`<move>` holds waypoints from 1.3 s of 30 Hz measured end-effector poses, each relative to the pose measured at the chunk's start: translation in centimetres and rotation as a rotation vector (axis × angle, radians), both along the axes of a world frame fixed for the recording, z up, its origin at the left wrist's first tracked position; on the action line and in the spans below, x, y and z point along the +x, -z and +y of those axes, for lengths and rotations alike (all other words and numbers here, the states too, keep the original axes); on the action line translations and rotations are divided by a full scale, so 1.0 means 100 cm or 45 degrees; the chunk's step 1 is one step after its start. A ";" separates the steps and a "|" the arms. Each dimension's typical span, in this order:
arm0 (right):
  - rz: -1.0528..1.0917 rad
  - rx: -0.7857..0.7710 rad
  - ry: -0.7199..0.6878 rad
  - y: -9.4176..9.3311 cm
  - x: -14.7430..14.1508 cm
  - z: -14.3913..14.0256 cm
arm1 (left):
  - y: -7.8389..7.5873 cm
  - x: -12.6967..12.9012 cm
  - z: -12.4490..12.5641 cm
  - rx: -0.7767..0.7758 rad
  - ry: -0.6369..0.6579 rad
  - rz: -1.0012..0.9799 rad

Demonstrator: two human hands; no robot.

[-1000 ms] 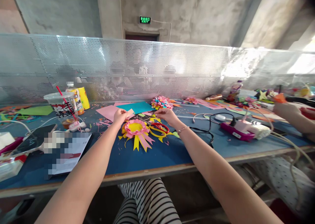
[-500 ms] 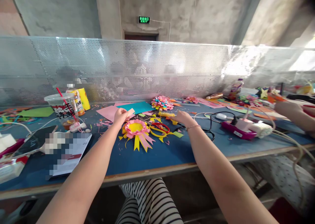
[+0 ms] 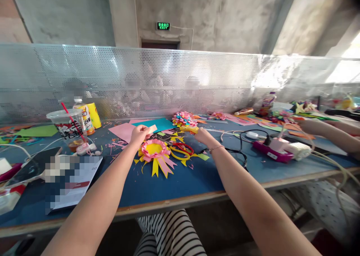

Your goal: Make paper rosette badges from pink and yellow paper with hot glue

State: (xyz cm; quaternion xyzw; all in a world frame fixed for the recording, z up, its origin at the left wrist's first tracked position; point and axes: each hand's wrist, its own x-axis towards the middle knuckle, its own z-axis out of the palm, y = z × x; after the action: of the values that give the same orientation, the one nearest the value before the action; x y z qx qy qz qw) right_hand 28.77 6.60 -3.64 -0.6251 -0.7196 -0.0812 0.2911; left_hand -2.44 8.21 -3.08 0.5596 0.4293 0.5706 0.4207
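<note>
Just past the pink-and-yellow rosette on the bench, my left hand pinches a pink paper strip (light, floppy, best held by its end), while my right hand grips the yellow glue gun beyond.

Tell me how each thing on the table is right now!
left hand: pinching a small pink paper piece
right hand: gripping a yellow glue gun
paper rosette: flat on the table, ribbons toward the person
scissors: lying untouched
plastic cup: upright, straw in
bottle: upright, capped
</note>
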 end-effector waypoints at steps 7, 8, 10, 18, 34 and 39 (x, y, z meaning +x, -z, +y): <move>0.147 -0.063 0.118 -0.012 -0.047 -0.019 | -0.001 0.002 -0.006 0.082 -0.020 0.183; 0.115 -0.033 0.131 -0.012 -0.053 -0.022 | -0.001 0.003 -0.007 0.092 -0.019 0.205; 0.037 0.064 0.132 -0.012 -0.060 -0.027 | -0.002 0.003 -0.009 0.123 -0.009 0.246; -0.189 0.214 -0.005 -0.005 -0.063 -0.021 | -0.006 0.003 -0.012 0.212 0.006 0.364; -0.134 0.130 -0.037 -0.010 -0.068 -0.030 | -0.003 -0.003 -0.008 0.195 0.000 0.278; -0.161 0.121 -0.060 -0.009 -0.067 -0.028 | -0.005 -0.002 -0.009 0.174 0.013 0.265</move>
State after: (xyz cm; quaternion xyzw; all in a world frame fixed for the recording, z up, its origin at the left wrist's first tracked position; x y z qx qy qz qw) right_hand 22.09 3.75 -2.75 -0.5871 -0.7464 -0.1476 0.2764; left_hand -2.62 7.30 -2.61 0.6453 0.4281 0.5352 0.3374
